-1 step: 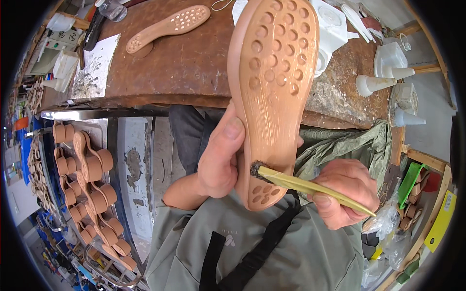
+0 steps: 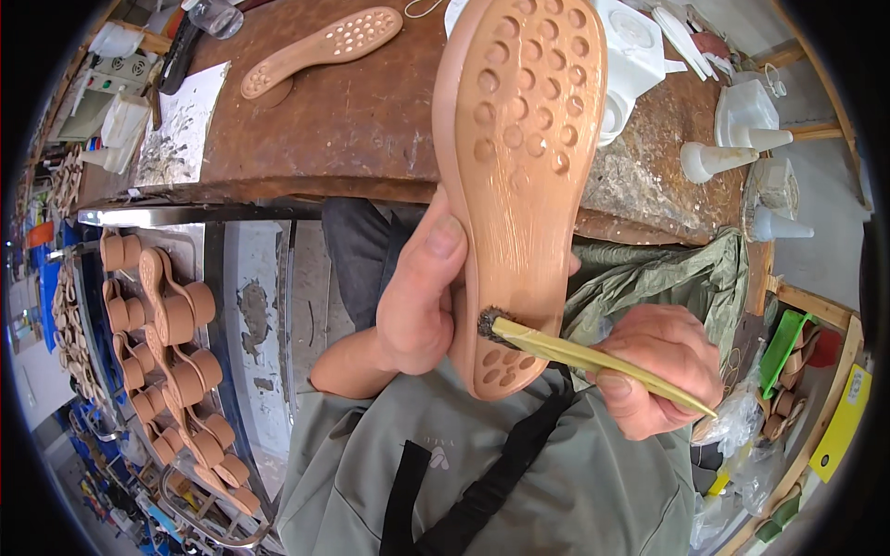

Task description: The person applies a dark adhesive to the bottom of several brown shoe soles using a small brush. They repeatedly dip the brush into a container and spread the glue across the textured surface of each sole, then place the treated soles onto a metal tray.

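A tan shoe sole stands upright before me, its toe end up and its heel end low near my shirt. Round dimples cover the forefoot and the heel, and the surface looks wet and glossy. My left hand grips its left edge at the waist, the fingers partly hidden behind it. In my right hand is a brush with a flat yellowish handle, held in a pinch. The brush's dark bristles touch the sole's left side just above the heel dimples.
Another tan sole lies on the brown workbench. White containers and nozzle-topped bottles stand at the right, near a crumpled green cloth. Several heeled soles line a metal rack at my left.
The sole has shifted very slightly upward. Both grips and the brush's contact look the same.
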`<state>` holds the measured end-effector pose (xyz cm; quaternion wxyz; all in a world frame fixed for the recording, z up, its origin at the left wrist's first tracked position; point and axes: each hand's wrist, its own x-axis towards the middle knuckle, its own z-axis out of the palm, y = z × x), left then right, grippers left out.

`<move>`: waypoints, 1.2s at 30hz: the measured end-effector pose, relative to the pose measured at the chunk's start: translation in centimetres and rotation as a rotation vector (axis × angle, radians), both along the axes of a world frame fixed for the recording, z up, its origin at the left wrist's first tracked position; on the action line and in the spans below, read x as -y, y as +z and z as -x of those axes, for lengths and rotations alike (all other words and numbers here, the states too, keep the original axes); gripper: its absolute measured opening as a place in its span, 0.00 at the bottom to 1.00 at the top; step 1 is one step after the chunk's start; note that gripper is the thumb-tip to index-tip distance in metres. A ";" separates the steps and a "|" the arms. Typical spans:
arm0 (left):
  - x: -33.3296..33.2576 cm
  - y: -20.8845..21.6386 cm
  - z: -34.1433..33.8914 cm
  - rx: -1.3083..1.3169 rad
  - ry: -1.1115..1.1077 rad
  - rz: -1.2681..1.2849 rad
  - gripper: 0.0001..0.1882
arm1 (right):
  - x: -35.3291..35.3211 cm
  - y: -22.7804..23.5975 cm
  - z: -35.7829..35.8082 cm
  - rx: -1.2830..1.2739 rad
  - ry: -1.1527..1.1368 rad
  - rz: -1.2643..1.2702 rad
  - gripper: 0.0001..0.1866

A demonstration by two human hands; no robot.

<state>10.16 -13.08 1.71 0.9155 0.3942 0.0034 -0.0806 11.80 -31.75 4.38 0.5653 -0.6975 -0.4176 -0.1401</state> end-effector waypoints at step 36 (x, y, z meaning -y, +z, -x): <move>-1.3 -2.4 -0.8 -0.285 -0.517 0.394 0.24 | -2.4 3.8 -3.8 0.157 0.734 0.245 0.09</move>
